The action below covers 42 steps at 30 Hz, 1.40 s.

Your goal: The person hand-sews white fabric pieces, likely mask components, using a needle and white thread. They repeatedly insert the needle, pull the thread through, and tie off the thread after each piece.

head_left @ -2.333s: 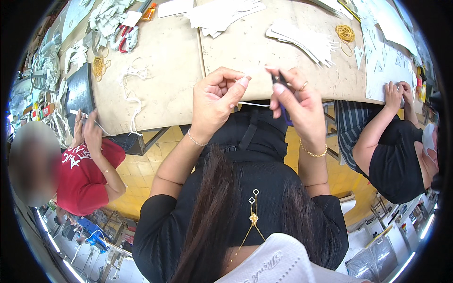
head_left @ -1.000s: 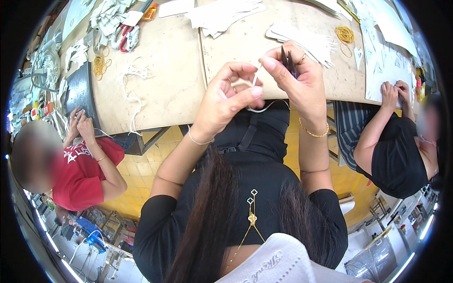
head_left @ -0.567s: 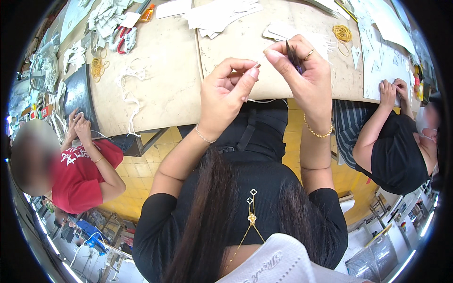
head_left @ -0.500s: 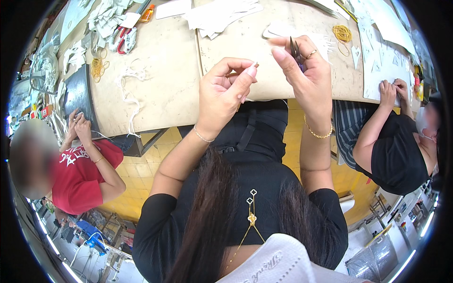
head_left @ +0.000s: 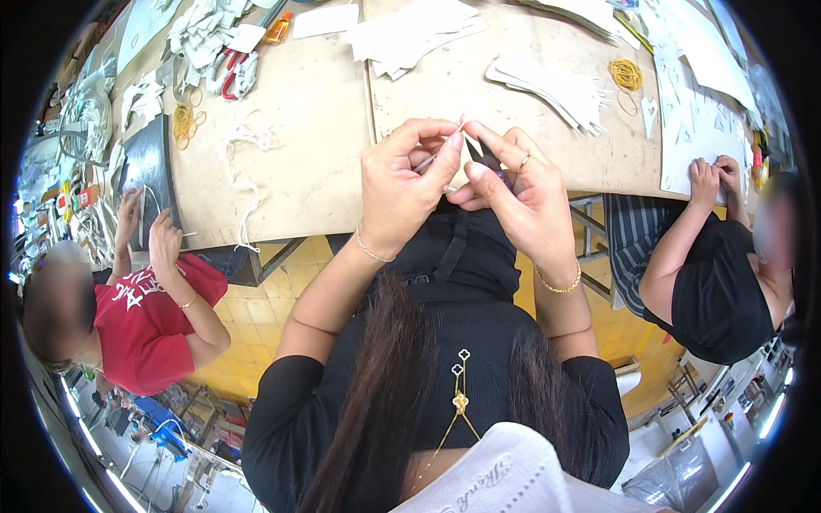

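Observation:
My left hand [head_left: 406,184] is closed, thumb and forefinger pinching a thin white strip [head_left: 463,125] whose tip sticks up past the fingers. Close beside it, my right hand [head_left: 526,192] holds small dark pliers [head_left: 489,156] with pointed jaws and a bit of purple at the handle. The right fingertips meet the left ones at the strip's tip. Fingers cover most of the pliers and much of the strip. Both hands are raised over the near edge of the tabletop [head_left: 299,171].
White cut pieces [head_left: 547,85] lie stacked beyond my hands. Yellow rubber bands [head_left: 625,75] are to the right, and red-handled pliers [head_left: 229,75] at the far left. White cord [head_left: 244,192] trails on the table. Co-workers sit at left [head_left: 158,316] and right [head_left: 718,282].
My right hand has come left and down with the pliers, from apart to touching the left fingertips. The co-worker at left has moved both hands apart.

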Motion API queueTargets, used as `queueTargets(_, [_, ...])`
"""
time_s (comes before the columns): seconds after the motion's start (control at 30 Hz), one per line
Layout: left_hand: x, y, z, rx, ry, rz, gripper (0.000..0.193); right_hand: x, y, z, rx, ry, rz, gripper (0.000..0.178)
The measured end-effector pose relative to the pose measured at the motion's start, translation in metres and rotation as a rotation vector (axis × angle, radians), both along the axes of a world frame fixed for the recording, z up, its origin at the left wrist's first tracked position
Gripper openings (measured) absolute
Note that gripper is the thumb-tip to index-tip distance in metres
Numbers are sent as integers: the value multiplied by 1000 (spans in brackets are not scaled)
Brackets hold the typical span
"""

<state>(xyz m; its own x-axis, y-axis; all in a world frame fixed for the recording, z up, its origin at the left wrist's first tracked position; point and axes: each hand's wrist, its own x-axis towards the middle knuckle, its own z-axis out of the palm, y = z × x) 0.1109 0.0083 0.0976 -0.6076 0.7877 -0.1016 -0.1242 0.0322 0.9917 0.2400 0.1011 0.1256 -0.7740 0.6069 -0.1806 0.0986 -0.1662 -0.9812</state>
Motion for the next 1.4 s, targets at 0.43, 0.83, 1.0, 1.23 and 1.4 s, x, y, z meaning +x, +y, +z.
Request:
queueTargets(0.43, [-3, -4, -6, -38, 391, -2, 14, -3, 5, 1, 41, -113, 32, 38])
queueTargets(0.83, [1, -3, -6, 25, 537, 2, 10, -2, 6, -3, -54, -90, -26, 35])
queueTargets(1.0, [9, -10, -6, -23, 172, -74, 7, 6, 40, -4, 47, -25, -306, 39])
queueTargets(1.23, [0, -9, -6, 9, -356, -76, 13, 6, 17, -20, 24, -40, -194, 17])
queueTargets(1.4, [-12, -10, -4, 18, -497, -113, 15, 2, 9, -36, -12, -50, -190, 16])
